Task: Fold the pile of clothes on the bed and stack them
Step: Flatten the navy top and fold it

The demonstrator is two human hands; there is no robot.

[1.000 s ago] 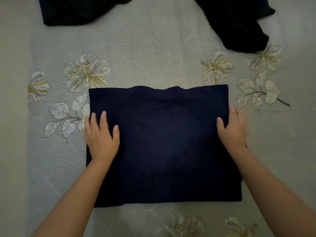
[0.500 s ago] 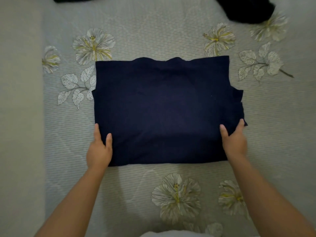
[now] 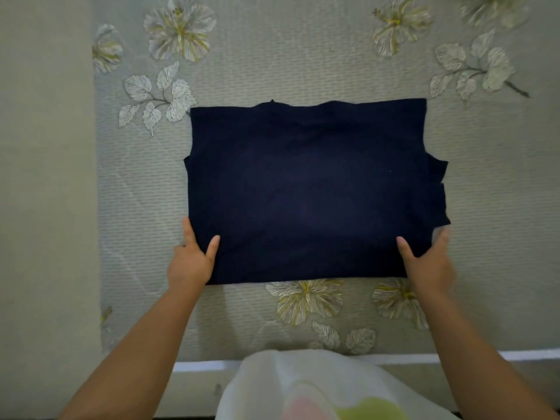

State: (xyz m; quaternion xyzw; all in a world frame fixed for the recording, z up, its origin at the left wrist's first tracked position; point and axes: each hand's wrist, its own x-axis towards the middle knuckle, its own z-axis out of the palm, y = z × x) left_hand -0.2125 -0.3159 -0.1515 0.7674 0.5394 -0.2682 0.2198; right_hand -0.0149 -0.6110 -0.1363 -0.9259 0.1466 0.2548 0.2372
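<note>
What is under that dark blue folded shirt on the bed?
The navy shirt lies on the flowered bedspread, which shows all around it. Each hand's fingers, left hand and right hand, tuck under its near corners. Anything else beneath is covered.

One folded navy garment [image 3: 315,189], two hands.

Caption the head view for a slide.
Left hand and right hand grip the near corners of a folded navy garment on the floral bedspread.
</note>
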